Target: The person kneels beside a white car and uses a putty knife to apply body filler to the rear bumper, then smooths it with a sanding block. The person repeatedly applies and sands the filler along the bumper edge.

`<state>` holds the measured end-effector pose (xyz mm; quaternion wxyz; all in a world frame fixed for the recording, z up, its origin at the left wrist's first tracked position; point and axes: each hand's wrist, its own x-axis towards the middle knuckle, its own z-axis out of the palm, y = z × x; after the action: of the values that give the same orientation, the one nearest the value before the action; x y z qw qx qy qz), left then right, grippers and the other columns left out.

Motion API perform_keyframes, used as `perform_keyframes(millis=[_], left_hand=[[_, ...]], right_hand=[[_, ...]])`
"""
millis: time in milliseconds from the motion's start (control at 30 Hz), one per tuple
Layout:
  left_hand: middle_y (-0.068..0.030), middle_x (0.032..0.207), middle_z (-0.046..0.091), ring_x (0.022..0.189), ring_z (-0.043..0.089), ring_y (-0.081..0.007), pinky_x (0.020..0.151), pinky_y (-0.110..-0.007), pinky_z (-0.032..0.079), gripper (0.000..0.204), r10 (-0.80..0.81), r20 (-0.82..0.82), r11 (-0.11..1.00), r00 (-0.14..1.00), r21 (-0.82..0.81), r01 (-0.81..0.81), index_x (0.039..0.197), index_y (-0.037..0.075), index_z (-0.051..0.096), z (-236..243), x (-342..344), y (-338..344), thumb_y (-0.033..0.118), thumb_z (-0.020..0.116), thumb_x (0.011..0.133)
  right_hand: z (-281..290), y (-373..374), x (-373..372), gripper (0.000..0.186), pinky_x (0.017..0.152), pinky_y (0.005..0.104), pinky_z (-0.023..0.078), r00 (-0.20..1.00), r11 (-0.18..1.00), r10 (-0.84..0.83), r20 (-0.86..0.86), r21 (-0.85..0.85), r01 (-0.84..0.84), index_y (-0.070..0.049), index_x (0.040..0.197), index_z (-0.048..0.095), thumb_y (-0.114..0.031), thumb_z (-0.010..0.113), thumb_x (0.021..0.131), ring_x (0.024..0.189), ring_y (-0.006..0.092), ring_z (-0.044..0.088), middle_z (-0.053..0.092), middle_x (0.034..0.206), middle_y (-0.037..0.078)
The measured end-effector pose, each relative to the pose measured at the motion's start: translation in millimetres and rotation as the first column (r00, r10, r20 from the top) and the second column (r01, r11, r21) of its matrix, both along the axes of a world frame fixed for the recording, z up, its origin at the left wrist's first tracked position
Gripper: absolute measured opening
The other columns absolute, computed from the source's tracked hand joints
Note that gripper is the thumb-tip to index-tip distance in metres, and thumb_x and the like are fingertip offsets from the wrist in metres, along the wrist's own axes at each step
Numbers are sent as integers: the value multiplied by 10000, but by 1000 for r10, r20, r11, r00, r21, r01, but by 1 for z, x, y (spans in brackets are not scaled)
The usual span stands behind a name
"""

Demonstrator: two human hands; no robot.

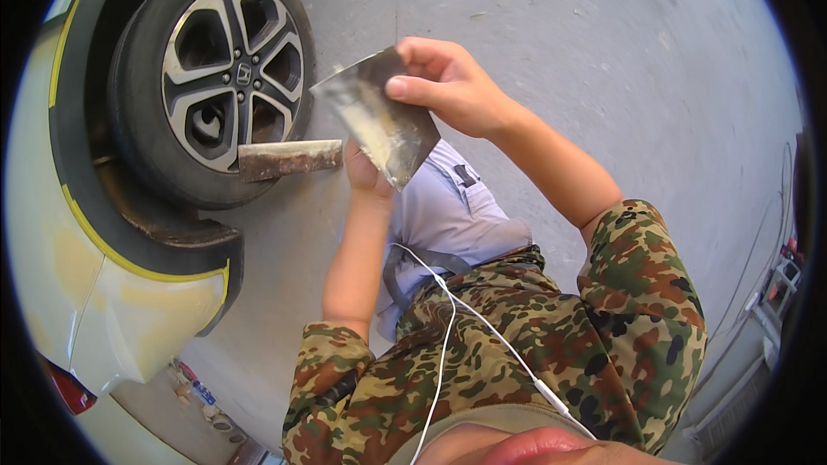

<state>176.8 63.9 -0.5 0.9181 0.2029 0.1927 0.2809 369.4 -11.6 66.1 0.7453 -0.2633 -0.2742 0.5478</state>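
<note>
My right hand (444, 86) pinches a dark, thin, flat plate (416, 125) by its upper corner, thumb on the face. Cream-coloured paste (366, 125) is smeared over the plate's left part, which is slightly blurred. Behind the plate's lower left edge is my left hand (369, 174), its fingers mostly hidden. From that hand a stained, brownish flat scraper-like blade (291, 160) sticks out to the left, in front of the tyre. Left of both hands stands a car wheel (237, 77) with a black and silver rim.
A pale car body panel (129, 310) with yellowish patches curves around the wheel at left. Yellow tape (129, 263) follows the dark arch trim (185, 293). Grey floor (560, 17) extends beyond my hands. White earphone cords (449, 319) hang over my camouflage shirt. Small items (202, 396) lie at lower left.
</note>
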Motion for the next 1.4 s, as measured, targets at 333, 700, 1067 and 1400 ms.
perform_keyframes(millis=[333,700,1067,1400], left_hand=[[-80,1308,713,1182,685,-198,1042,-367,546,325,121,-170,951,978,302,-65,1369,28,629,-1,-2,-6,162,645,1074],[-72,1255,725,1147,700,-188,1019,-369,567,178,138,-184,946,973,315,-75,1244,57,638,-4,13,-4,144,613,1090],[-146,1180,723,1075,744,-227,948,-391,642,175,178,-328,928,928,371,-47,1173,73,493,12,49,-14,102,634,1074],[-113,975,740,924,740,-164,867,-396,667,213,225,-414,892,882,452,-14,1081,48,467,23,69,-19,128,665,1063]], right_hand=[[-11,-26,12,131,683,238,514,810,781,-582,70,-230,581,-53,998,651,-157,712,1046,805,47,619,687,904,-14],[-42,-57,27,233,837,359,641,707,683,-707,-12,-268,679,-21,1223,694,-197,663,1073,966,140,719,748,1130,68],[-40,-48,-5,257,890,331,595,743,726,-668,32,-190,661,23,1273,718,-112,674,1058,1011,143,698,749,1173,80],[-73,-78,1,337,770,313,582,323,694,-425,846,76,715,-60,1244,765,58,709,934,859,255,739,776,1031,136]])
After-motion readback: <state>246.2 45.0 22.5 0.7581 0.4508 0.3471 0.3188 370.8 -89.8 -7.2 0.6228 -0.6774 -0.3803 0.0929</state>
